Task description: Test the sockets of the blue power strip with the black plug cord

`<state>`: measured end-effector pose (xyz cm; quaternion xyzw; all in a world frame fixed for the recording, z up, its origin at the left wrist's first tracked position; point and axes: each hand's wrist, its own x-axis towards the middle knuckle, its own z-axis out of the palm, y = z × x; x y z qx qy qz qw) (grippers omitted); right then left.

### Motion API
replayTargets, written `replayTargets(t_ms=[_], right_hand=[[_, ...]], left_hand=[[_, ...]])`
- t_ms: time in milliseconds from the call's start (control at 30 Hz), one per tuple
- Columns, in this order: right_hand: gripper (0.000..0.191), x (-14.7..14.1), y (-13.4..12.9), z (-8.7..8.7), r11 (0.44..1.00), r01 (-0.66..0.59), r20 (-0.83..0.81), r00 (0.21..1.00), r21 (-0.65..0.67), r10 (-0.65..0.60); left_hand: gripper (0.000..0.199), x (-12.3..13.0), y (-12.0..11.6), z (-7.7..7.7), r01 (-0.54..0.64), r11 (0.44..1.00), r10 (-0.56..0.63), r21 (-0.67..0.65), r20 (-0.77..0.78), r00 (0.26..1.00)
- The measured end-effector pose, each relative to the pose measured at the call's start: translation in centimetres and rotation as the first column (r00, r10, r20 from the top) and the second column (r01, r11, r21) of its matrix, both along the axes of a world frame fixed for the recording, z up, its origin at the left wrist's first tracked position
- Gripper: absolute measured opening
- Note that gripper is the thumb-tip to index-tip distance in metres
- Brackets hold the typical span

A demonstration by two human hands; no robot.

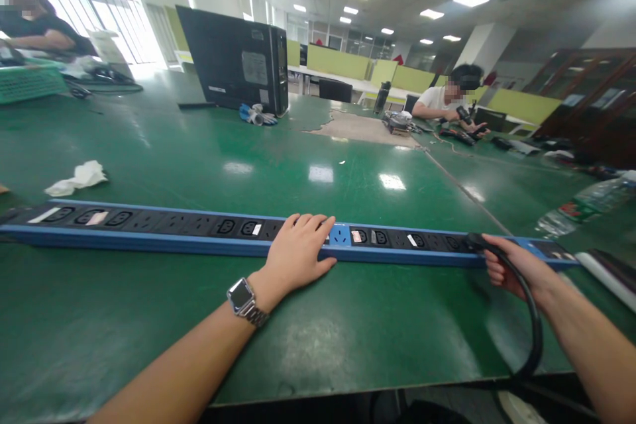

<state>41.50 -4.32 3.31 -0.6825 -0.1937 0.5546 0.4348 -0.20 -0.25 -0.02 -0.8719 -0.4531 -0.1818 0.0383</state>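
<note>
A long blue-edged power strip (183, 245) with black sockets and one blue socket lies across the table in the head view. Draped over its middle, my left hand (298, 245) has its fingers at the far edge and its thumb along the near side, holding the strip. My right hand (517, 265) is closed around a black plug (476, 242) at the strip's right part. Whether the plug's pins sit in a socket is hidden. From the plug a thick black cord (534, 324) loops down past the table's front edge.
On the green table (189, 165) are a computer tower (238, 59), gloves (257, 114), crumpled tissue (79, 177) and, at right, a plastic bottle (589, 205). A green basket (30, 81) is near one person at left. Another person (447, 96) sits across, holding a dark device.
</note>
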Motion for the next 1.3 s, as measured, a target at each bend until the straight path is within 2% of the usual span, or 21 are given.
replayTargets(t_ms=[100, 167, 200, 233, 300, 333, 367, 400, 467, 533, 567, 700, 767, 867, 1000, 1133, 1300], right_hand=[[0.052, -3.6, -0.9, 0.8, 0.987, -0.021, 0.029, 0.999, 0.159, 0.017], [0.049, -8.0, -1.8, 0.9, 0.972, -0.143, 0.147, 0.982, 0.188, 0.117], [0.047, -10.7, -2.2, 1.0, 0.951, -0.259, 0.226, 0.949, 0.167, 0.218], [0.045, -13.3, -2.7, 1.1, 0.896, -0.418, 0.271, 0.889, 0.153, 0.369], [0.043, -18.1, -3.6, 1.4, 0.725, -0.678, 0.321, 0.718, 0.121, 0.617], [0.041, -19.8, -4.0, 1.7, 0.648, -0.751, 0.379, 0.640, 0.126, 0.668], [0.040, -21.0, -4.3, 1.9, 0.601, -0.787, 0.442, 0.593, 0.141, 0.673], [0.039, -21.7, -4.5, 2.1, 0.585, -0.793, 0.494, 0.583, 0.171, 0.645], [0.037, -21.5, -4.6, 1.8, 0.619, -0.743, 0.538, 0.640, 0.252, 0.549], [0.037, -20.2, -4.2, 0.6, 0.684, -0.670, 0.508, 0.713, 0.288, 0.484], [0.038, -19.4, -4.0, -0.4, 0.718, -0.639, 0.496, 0.734, 0.276, 0.463], [0.039, -17.2, -3.4, -4.8, 0.836, -0.500, 0.524, 0.786, 0.225, 0.328], [0.039, -16.9, -3.5, -6.3, 0.853, -0.443, 0.555, 0.798, 0.278, 0.234], [0.039, -17.0, -4.0, -7.1, 0.831, -0.459, 0.621, 0.762, 0.315, 0.186], [0.038, -17.0, -4.4, -7.1, 0.813, -0.495, 0.668, 0.721, 0.308, 0.185], [0.038, -17.0, -4.4, -7.1, 0.806, -0.505, 0.695, 0.698, 0.309, 0.171], [0.040, -17.1, -4.4, -7.2, 0.800, -0.519, 0.720, 0.674, 0.302, 0.166]], left_hand=[[0.075, 0.2, -0.4, 0.2, 0.043, 0.999, -0.042, -0.006, 0.100, 0.994], [0.080, 0.8, -1.0, 0.4, 0.099, 0.995, -0.098, 0.002, 0.174, 0.980], [0.081, 1.3, -1.5, 0.4, 0.139, 0.990, -0.139, 0.015, 0.192, 0.972], [0.079, 1.8, -2.0, 0.5, 0.184, 0.982, -0.187, 0.036, 0.191, 0.964], [0.065, 2.6, -2.9, 0.7, 0.277, 0.957, -0.288, 0.090, 0.148, 0.946], [0.056, 2.7, -3.2, 0.9, 0.305, 0.945, -0.320, 0.120, 0.130, 0.939], [0.050, 2.5, -3.3, 1.0, 0.308, 0.940, -0.327, 0.150, 0.129, 0.936], [0.046, 2.0, -3.3, 1.3, 0.276, 0.944, -0.305, 0.182, 0.153, 0.940], [0.044, 0.0, -2.8, 1.7, 0.123, 0.966, -0.181, 0.226, 0.259, 0.949], [0.046, -2.9, -2.0, 2.0, -0.070, 0.974, -0.020, 0.217, 0.384, 0.923], [0.046, -4.5, -1.6, 2.0, -0.126, 0.973, 0.033, 0.191, 0.429, 0.903], [0.049, -9.6, -0.6, 1.2, -0.218, 0.973, 0.142, 0.079, 0.539, 0.830], [0.044, -10.7, -0.5, 0.7, -0.199, 0.980, 0.162, 0.011, 0.536, 0.828], [0.038, -10.9, -0.3, 0.6, -0.093, 0.995, 0.103, -0.044, 0.472, 0.876], [0.038, -10.4, 0.2, 1.3, -0.004, 0.996, 0.037, -0.085, 0.385, 0.922], [0.039, -10.4, 0.4, 1.7, 0.009, 0.992, 0.035, -0.124, 0.345, 0.938], [0.038, -10.6, 0.5, 1.5, 0.006, 0.997, 0.018, -0.077, 0.302, 0.953]])
